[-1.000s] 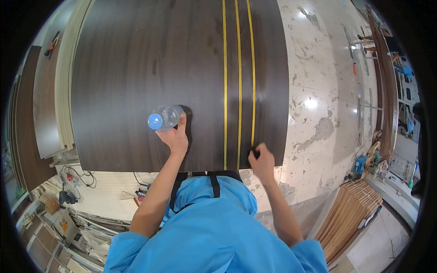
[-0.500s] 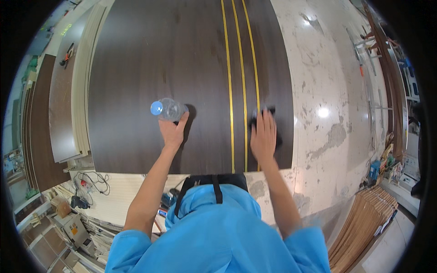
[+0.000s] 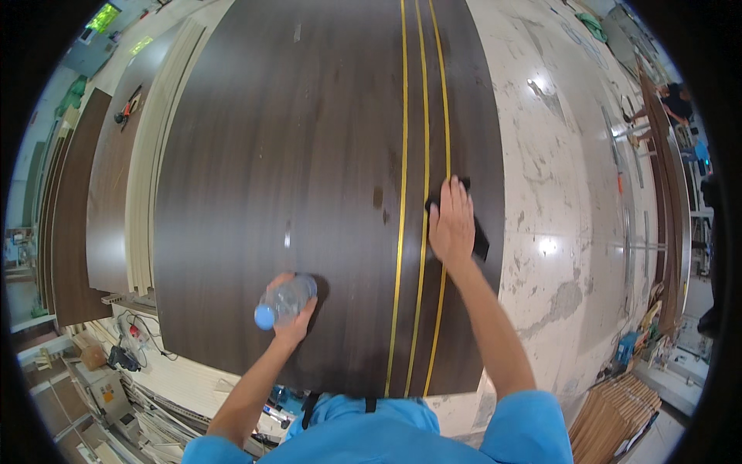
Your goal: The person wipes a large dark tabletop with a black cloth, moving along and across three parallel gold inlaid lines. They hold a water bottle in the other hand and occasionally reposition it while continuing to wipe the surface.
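Observation:
My left hand (image 3: 287, 331) is wrapped round a clear plastic bottle (image 3: 295, 297) with a blue cap, above the near left part of a large dark wood-grain panel (image 3: 232, 193). Toward the panel's right side, my right hand (image 3: 454, 232) presses a black cloth (image 3: 481, 241) with its fingers stretched forward. Part of the cloth is hidden under the palm. The cloth lies over the yellow strips (image 3: 404, 155) that run lengthwise along the panel. A few wet-looking spots (image 3: 377, 197) show left of the strips.
Pale boards (image 3: 143, 209) are stacked along the panel's left side, with red-handled pliers (image 3: 127, 108) on a sheet beyond. A cable and black tool (image 3: 124, 358) lie at the lower left. Brown slats (image 3: 618, 410) are piled at the lower right. Another person (image 3: 676, 104) is far right.
The panel's near edge sits lower in view. My right hand and the cloth have slid farther from that edge. The bottle appears lower in the picture, still in my left hand.

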### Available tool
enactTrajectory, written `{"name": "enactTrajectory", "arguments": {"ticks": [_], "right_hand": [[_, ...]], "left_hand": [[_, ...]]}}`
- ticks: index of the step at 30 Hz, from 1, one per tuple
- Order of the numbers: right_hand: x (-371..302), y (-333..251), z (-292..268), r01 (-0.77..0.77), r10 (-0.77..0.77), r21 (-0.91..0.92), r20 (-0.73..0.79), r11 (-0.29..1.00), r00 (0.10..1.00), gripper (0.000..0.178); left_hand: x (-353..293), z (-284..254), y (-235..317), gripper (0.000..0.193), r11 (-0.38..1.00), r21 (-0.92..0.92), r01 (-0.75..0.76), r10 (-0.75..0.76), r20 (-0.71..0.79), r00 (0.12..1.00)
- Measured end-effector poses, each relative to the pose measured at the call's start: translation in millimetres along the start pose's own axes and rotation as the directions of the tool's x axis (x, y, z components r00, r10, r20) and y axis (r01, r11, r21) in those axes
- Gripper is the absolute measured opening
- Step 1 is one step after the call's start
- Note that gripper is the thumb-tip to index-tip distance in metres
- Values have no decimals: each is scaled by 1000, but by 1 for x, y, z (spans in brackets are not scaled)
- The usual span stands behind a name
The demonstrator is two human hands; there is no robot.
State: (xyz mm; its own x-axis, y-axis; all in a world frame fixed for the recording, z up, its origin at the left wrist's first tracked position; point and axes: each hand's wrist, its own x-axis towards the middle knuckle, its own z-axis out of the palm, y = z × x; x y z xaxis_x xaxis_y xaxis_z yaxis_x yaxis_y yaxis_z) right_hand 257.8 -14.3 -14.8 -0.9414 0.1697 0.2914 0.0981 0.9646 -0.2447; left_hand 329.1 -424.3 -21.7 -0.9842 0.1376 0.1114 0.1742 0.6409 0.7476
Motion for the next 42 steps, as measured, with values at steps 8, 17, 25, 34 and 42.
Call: {"name": "enactTrajectory", "arguments": {"ticks": [8, 17, 25, 34, 42], "right_hand": [[349, 101, 119, 98, -111, -114, -109, 989, 988, 54], [369, 90, 140, 128, -153, -150, -167, 980, 974, 54], [60, -5, 32, 120, -121, -19, -73, 993, 990, 55], [-322, -118, -102, -152, 132, 39, 309, 988, 942, 74], [-295, -106, -99, -487, 460, 334, 161, 807, 873, 39]], "left_hand": [[3, -16, 19, 74, 999, -1, 41, -41, 50, 998], [0, -18, 17, 73, 993, 54, 104, -109, 104, 989], [5, -4, 7, 57, 1000, 3, -28, 28, 19, 999], [59, -29, -17, 55, 996, 63, -70, 55, 206, 977], [136, -24, -17, 47, 999, 8, -45, 46, -58, 997]]}}
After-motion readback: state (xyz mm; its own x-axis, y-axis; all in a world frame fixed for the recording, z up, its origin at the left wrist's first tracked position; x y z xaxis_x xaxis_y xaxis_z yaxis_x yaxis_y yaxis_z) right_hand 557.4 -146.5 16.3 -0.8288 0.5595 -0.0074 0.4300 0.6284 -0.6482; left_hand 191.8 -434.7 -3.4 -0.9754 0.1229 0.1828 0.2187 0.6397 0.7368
